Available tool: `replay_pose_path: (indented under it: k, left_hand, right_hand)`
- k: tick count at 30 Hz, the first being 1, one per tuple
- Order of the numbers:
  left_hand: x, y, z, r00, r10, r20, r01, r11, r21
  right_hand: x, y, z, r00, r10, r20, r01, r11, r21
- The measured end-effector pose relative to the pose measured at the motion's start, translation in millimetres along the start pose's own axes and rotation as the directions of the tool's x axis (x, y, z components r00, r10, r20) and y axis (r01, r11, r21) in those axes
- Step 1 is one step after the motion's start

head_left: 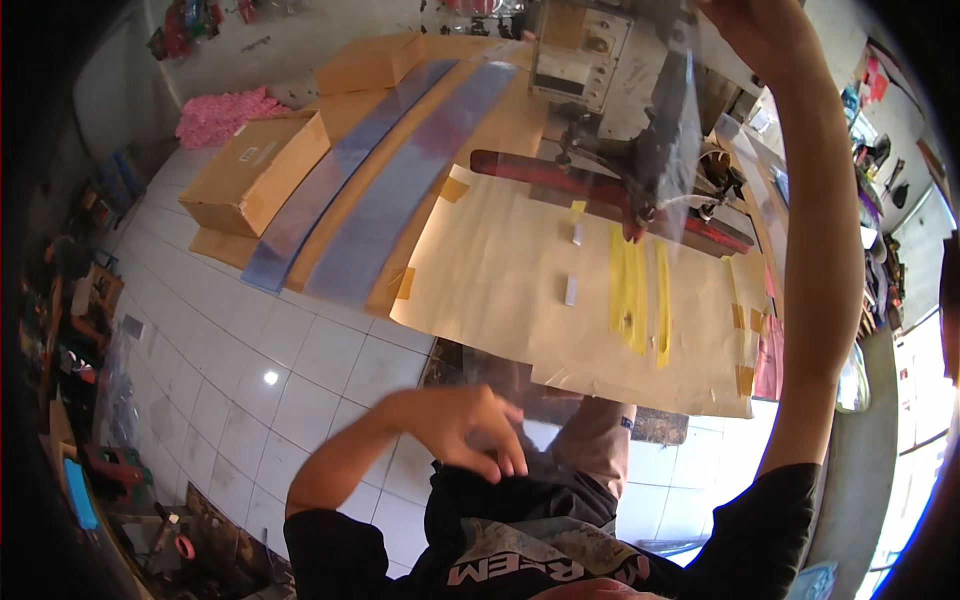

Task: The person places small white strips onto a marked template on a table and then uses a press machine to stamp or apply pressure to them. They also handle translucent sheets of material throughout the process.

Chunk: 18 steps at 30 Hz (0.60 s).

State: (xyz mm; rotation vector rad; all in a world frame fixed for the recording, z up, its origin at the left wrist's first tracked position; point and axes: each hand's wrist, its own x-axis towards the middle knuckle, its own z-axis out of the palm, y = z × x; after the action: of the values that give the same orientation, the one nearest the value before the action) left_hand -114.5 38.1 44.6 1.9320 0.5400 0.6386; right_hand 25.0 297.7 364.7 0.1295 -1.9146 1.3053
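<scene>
Left hand (pixel 465 425) pinches the lower edge of a clear plastic sheet (pixel 670 130); right hand (pixel 750 30) grips its top, raised above the paper-covered worktable (pixel 500 290).

Bright daylight — dark, warped rim

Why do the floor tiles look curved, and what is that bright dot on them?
Head view: the fisheye lens bends the tiled floor toward the dark rim; the dot is lamp glare. The left hand is slightly motion-blurred, and daylight washes out the window at right.
</scene>
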Motion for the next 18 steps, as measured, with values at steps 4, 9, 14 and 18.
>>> replay_pose_path:
  k: [4,9,14,18]
  left_hand:
    - [3,-38,71,0.981,-0.167,-0.095,0.159,0.983,-0.087]
    - [1,-57,67,0.829,-0.175,-0.532,0.243,0.968,0.059]
    - [32,-51,62,0.820,-0.067,-0.568,0.099,0.995,0.026]
    - [32,-72,100,0.907,-0.283,-0.311,0.215,0.948,-0.236]
  right_hand:
    - [-41,0,-39,0.952,0.140,-0.272,-0.142,0.990,0.016]
    - [-114,-29,-64,0.985,0.021,-0.170,-0.050,0.985,-0.164]
    - [-169,-54,-76,0.994,0.073,-0.086,-0.094,0.957,-0.276]
    - [-223,21,-58,0.956,0.288,-0.055,-0.291,0.906,-0.309]
